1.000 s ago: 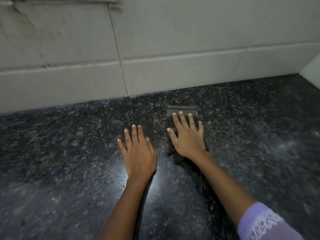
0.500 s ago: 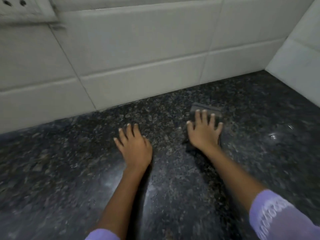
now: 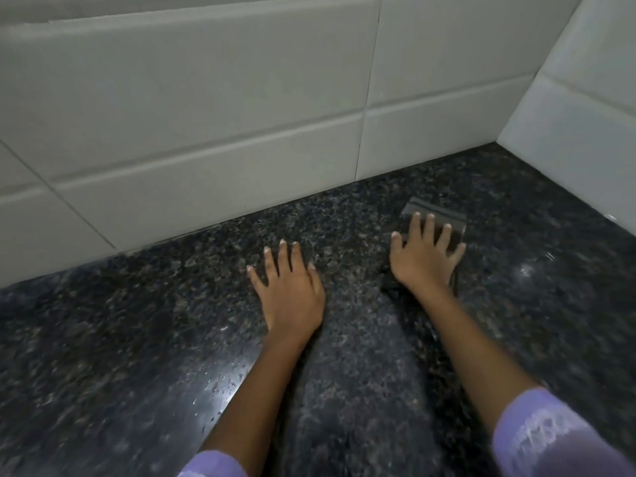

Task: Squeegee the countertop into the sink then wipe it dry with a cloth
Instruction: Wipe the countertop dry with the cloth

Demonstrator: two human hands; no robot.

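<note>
A folded grey cloth (image 3: 434,224) lies on the dark speckled counter (image 3: 137,339) near the tiled corner, pinned under the right hand (image 3: 424,264), whose grip is flat and spread rather than clenched. The left hand (image 3: 290,293) rests open-palmed on bare counter alongside. The cloth's near part is hidden beneath the palm.

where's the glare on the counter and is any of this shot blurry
Head view: glare shows as a bright streak on the wet countertop beside the left forearm, plus small glints at far right; the right sleeve is smeared by motion blur; the left hand, right hand and cloth are fairly sharp.
</note>
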